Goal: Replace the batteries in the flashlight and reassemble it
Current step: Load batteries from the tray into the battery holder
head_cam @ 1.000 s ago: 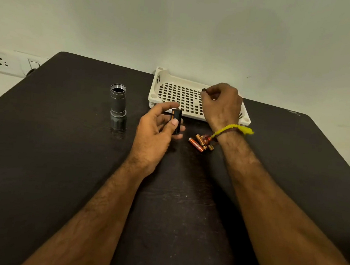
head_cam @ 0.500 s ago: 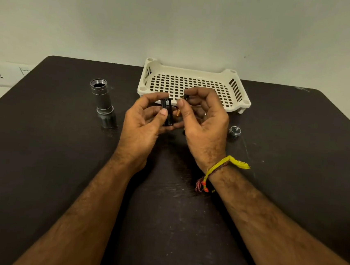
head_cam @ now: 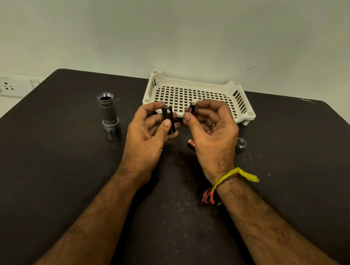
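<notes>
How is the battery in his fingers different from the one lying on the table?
The held battery is black, upright, pinched in the right hand. The loose battery is red-orange, lying flat on the table, mostly hidden behind that hand. Both look like small cylindrical cells.

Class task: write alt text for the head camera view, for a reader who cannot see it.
Two bare hands over a dark table: the left hand holds a black battery holder, the right hand pinches a battery upright beside it. An open flashlight body stands at left, a white basket behind, a tail cap and a loose battery at right.
</notes>
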